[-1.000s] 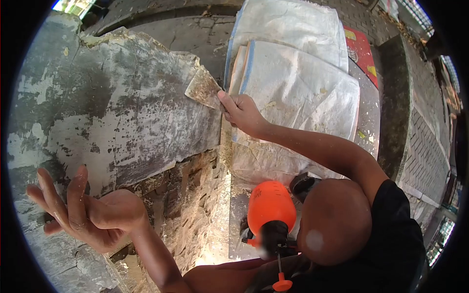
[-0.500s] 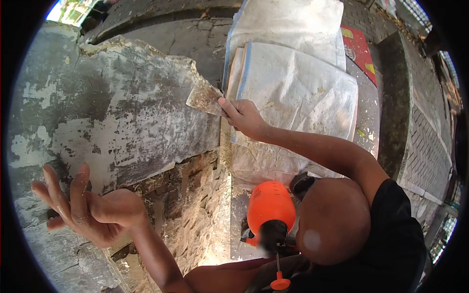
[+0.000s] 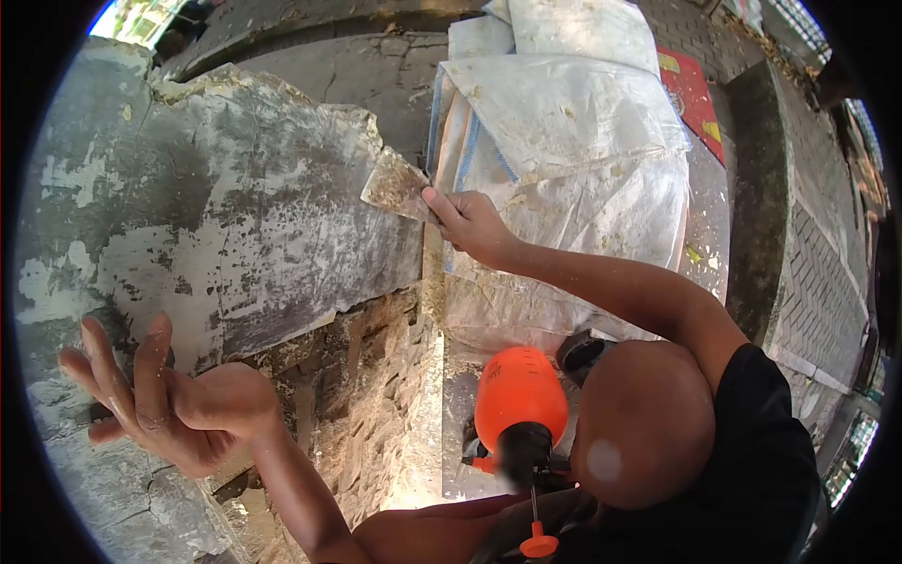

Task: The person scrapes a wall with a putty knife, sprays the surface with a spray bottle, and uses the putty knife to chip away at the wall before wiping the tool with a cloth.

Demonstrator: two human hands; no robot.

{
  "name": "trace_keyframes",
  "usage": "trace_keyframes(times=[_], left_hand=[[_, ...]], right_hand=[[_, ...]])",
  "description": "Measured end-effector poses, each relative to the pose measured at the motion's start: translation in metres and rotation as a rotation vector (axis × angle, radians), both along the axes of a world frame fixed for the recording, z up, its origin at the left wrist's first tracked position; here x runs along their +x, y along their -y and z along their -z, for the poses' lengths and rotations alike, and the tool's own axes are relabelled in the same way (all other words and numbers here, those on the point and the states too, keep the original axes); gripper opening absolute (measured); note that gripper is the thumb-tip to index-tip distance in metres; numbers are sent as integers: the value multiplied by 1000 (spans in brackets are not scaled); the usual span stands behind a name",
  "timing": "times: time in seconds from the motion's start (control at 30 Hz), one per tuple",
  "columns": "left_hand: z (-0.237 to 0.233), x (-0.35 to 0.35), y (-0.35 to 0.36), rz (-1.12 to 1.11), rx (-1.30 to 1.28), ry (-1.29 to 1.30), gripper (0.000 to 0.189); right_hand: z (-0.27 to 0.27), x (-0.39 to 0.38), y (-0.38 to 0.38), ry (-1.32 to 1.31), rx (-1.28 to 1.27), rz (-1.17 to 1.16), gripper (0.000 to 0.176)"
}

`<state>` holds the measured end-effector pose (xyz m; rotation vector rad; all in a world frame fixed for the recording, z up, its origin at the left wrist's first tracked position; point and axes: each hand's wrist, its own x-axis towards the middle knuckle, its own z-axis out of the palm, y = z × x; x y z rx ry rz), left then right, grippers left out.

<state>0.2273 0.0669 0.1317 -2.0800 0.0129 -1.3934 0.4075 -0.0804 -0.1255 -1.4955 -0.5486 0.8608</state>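
"Where the grey plaster breaks off at its ragged edge, what is the right hand pressing there?"

"A scraper — a wide, flat blade, stained and rusty. The fingers are clenched round its handle, which the hand hides, and the forefinger is laid forward towards the blade. The blade lies flat against the plaster, right at the upper corner of that broken edge."

"And the left hand?"

"Holding nothing. It's low down on the other side, well apart from the scraper, with its fingers spread and loose and the palm turned our way. Whether the fingertips touch the plaster behind them I can't tell from here."

"What shows where the plaster is gone?"

"Bare brickwork, crumbly and dusted with bits, below the plaster and between the two arms. Just beside it stands an orange pressure sprayer with a black top. Beyond the scraper hand lie white woven sacks, rumpled and speckled with scrapings — and past them a red mat."
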Motion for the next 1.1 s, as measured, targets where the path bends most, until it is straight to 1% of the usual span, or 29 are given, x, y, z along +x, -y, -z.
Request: trace_keyframes(times=[0.1, 0.13, 0.23, 0.33, 0.43, 0.53, 0.6, 0.63, 0.73, 0.83, 0.93, 1.1], left_hand=[[4, -15, -9, -48, -39, -40, 63], [5, -14, -9, -33, -57, -36, 63], [1, -12, -8, -99, 9, -27, 64], [3, -8, 0, -146, -6, 8, 65], [5, -9, -7, -70, -5, -8, 65], [3, -8, -3, -98, -13, -6, 65], [6, -6, 1, -80, -49, 2, 60], [8, -3, 1, -26, -69, 11, 55], [6, 4, 2, 43, -68, 37, 50], [7, 1, 1, 31, -78, 34, 49], [10, -3, 0, 42, -123, 10, 49], [6, 0, -1, 23, -73, 25, 49]], right_hand=[[5, -1, 3, 14, -6, -6, 67], [6, -2, 2, 22, 1, -13, 67], [8, -12, 5, 45, 16, 15, 66], [-9, 6, -6, 16, 42, 16, 66], [-7, 5, -4, 21, 29, 25, 65], [-9, 5, -6, 72, 39, 65, 65], [-16, 17, -21, 70, 144, 68, 65], [-20, 21, -25, 68, 197, 72, 65], [-19, 6, -8, 108, 54, 44, 65], [-13, 4, -4, -14, 78, 3, 65], [-7, 7, -4, 57, 38, -7, 66], [-7, 4, -6, 58, 28, -28, 65]])
